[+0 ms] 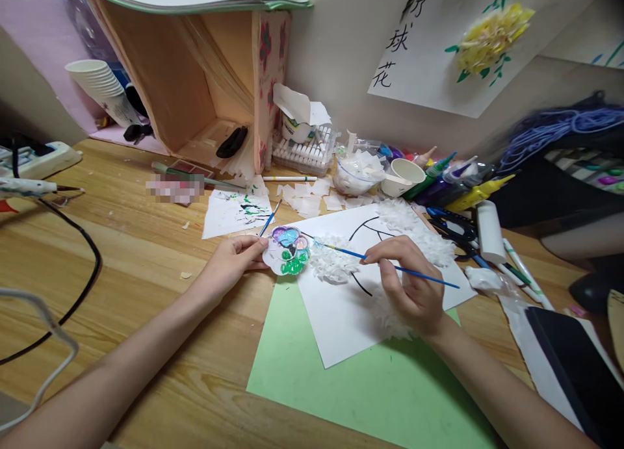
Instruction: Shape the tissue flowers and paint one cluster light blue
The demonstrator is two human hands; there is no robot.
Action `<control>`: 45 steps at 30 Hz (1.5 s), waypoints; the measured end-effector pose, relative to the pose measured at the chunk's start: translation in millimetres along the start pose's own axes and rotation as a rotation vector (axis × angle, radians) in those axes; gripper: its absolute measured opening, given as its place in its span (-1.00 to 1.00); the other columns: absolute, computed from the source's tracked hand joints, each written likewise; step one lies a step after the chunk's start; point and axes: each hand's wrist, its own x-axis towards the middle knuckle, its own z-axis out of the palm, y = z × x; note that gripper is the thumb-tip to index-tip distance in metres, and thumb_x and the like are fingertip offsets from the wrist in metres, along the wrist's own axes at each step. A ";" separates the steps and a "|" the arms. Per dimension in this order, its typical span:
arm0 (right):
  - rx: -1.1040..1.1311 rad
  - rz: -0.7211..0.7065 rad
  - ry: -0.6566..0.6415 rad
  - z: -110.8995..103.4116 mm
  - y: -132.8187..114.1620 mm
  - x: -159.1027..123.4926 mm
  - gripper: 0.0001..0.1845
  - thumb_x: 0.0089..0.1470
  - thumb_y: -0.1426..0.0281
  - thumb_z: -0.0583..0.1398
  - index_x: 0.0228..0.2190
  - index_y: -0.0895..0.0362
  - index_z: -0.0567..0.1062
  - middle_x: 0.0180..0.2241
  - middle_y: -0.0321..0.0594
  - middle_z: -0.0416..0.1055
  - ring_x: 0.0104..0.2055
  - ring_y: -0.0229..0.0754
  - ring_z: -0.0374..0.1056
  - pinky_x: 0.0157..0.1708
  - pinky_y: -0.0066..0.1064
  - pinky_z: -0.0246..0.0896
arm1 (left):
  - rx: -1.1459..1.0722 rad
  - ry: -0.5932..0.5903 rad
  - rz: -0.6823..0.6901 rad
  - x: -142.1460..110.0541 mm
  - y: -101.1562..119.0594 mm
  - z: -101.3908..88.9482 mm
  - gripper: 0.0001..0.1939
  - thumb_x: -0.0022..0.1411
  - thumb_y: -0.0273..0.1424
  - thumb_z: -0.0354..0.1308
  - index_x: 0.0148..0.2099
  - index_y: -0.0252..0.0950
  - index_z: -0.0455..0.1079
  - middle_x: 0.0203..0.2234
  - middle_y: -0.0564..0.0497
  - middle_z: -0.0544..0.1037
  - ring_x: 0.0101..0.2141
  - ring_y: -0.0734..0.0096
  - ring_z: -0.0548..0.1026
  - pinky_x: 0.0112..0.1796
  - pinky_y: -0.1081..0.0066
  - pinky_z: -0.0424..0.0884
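Observation:
My left hand (245, 251) grips the edge of a small flower-shaped paint palette (274, 259) with blue, purple, green and black paint in its wells. Between the fingers of my right hand (407, 273) is a thin blue paintbrush (397, 267). Its tip, with pale blue on it, is over white paper petals (334, 262) just right of the palette; whether it touches them I cannot tell. The petals form clusters on a white sheet (327, 335) with black drawn lines. Under that sheet lies a green sheet (297, 384). Another blue brush (270, 218) lies behind the palette.
A paint-smeared paper (219, 218) and torn paper scraps (305, 202) lie behind the palette. Farther back are a paper cup (407, 176), paint bottles (478, 192) and an open box (180, 78). Scissors (453, 228) sit at right; a soldering iron (34, 188) and cable at left.

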 end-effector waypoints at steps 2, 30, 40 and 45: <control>-0.006 0.008 -0.029 1.2 -0.3 -0.1 -0.82 0.03 0.58 0.02 -0.38 0.13 0.37 -0.45 -0.21 0.36 -0.36 -0.19 0.26 -0.35 -0.28 0.16 | -0.010 -0.009 0.001 0.2 -0.1 -0.2 -0.67 -0.11 -0.17 0.29 -0.38 -0.34 0.48 -0.45 0.00 0.58 -0.37 0.38 0.52 -0.23 0.39 0.46; 0.016 -0.022 -0.090 5.6 -2.1 -3.6 -0.79 0.01 0.60 0.03 -0.36 0.10 0.37 -0.43 -0.22 0.37 -0.33 -0.18 0.26 -0.34 -0.29 0.19 | -0.013 -0.022 0.021 2.1 -2.7 -1.3 -0.70 -0.07 -0.18 0.27 -0.37 -0.34 0.48 -0.44 0.01 0.58 -0.37 0.39 0.53 -0.20 0.38 0.46; 0.006 -0.012 -0.058 4.8 -2.8 -2.9 -0.80 0.01 0.58 0.03 -0.35 0.10 0.37 -0.43 -0.22 0.38 -0.34 -0.17 0.27 -0.34 -0.28 0.19 | 0.005 -0.038 0.029 1.7 -3.9 -2.4 -0.70 -0.03 -0.18 0.25 -0.35 -0.32 0.48 -0.41 0.00 0.58 -0.33 0.37 0.53 -0.19 0.39 0.46; -0.011 0.020 -0.082 4.7 -3.2 -2.6 -0.81 0.03 0.56 0.02 -0.35 0.10 0.37 -0.43 -0.21 0.38 -0.33 -0.16 0.27 -0.33 -0.27 0.19 | 0.029 -0.028 0.037 2.6 -4.3 -2.9 -0.68 -0.05 -0.16 0.25 -0.36 -0.33 0.48 -0.40 -0.02 0.58 -0.33 0.35 0.53 -0.21 0.38 0.46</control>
